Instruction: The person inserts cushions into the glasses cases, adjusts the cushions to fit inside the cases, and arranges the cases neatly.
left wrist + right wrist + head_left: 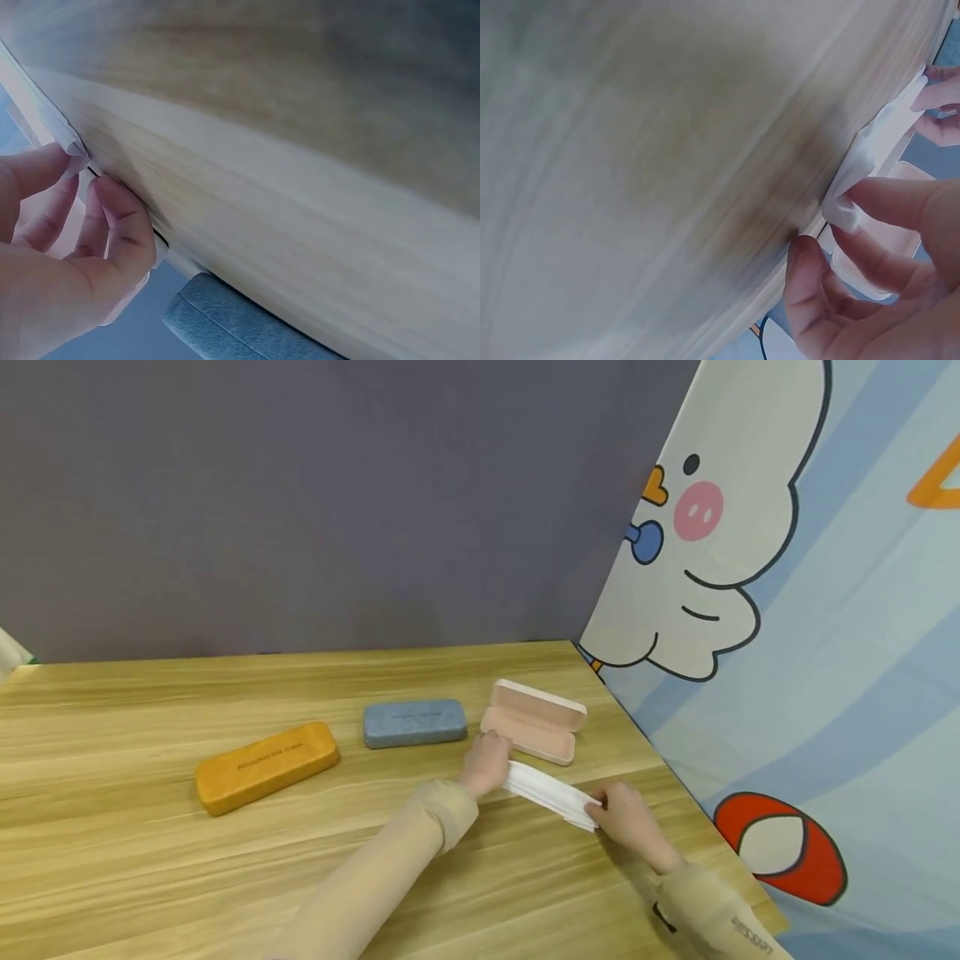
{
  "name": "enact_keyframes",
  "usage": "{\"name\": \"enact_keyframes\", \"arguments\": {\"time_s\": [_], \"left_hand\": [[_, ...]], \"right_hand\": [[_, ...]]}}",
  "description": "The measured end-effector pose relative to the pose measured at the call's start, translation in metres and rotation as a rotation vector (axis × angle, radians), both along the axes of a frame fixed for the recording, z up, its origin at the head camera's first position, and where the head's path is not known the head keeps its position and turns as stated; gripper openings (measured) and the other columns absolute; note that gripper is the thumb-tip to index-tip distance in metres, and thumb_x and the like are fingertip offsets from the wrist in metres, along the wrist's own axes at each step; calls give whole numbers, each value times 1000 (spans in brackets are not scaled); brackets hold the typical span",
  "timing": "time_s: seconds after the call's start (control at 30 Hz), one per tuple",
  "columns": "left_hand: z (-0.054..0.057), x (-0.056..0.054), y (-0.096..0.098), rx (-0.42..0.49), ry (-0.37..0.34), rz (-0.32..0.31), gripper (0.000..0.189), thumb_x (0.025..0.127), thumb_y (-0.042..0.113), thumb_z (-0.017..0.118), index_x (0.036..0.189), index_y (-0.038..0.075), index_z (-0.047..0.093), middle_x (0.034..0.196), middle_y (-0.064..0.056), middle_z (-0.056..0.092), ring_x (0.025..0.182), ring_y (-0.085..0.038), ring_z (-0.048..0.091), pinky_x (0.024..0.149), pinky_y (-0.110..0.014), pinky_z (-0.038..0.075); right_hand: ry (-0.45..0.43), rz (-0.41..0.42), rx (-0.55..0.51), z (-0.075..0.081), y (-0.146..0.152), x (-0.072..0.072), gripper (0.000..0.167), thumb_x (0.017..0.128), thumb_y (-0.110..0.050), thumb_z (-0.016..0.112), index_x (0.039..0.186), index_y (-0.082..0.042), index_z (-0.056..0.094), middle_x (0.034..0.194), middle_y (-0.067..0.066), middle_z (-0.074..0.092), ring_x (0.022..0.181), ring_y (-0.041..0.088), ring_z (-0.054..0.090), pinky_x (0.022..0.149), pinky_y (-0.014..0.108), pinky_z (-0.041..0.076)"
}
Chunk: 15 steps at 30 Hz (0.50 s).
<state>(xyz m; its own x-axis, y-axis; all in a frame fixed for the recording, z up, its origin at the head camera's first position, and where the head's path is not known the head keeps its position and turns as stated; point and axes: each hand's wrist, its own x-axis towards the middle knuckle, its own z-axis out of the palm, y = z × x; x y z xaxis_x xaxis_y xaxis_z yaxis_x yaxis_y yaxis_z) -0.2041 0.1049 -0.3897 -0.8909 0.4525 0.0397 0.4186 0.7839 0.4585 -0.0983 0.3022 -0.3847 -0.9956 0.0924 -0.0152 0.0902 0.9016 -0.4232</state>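
Note:
A white cloth [549,792], folded into a long strip, stretches between both hands close over the wooden table. My left hand [486,765] pinches its left end; in the left wrist view, the thumb and index finger hold a corner of the cloth [73,150]. The opposite end is pinched between thumb and index finger of my right hand [632,817], and the strip's end [845,214] folds over there. Just beyond the cloth, a pale pink glasses case [542,700] lies with its lid raised, its near left corner partly behind my left hand.
A closed blue glasses case [415,724] lies left of the pink one. Farther left is a closed orange case [267,767], set at an angle. A grey wall [337,510] borders the table's back, and a cartoon-printed curtain [810,710] hangs along its right edge.

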Motion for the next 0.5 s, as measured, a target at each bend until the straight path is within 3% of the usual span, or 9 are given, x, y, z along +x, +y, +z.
{"name": "enact_keyframes", "arguments": {"time_s": [0.23,0.5], "left_hand": [[-1,-4,-3,40,-49,-17,7,84,3,65,87,7,70,93,-8,64,92,-27,59,73,-35,52],[3,-6,-11,213,-109,-70,7,89,2,58,83,5,58,78,-8,61,66,-16,49,55,-23,38]], "right_hand": [[-10,-4,3,-1,0,-2,8,85,-7,65,81,0,67,67,4,60,58,14,50,53,26,40],[10,-15,-40,4,2,-4,13,89,-8,59,89,4,63,70,8,63,57,14,52,49,25,41]]}}
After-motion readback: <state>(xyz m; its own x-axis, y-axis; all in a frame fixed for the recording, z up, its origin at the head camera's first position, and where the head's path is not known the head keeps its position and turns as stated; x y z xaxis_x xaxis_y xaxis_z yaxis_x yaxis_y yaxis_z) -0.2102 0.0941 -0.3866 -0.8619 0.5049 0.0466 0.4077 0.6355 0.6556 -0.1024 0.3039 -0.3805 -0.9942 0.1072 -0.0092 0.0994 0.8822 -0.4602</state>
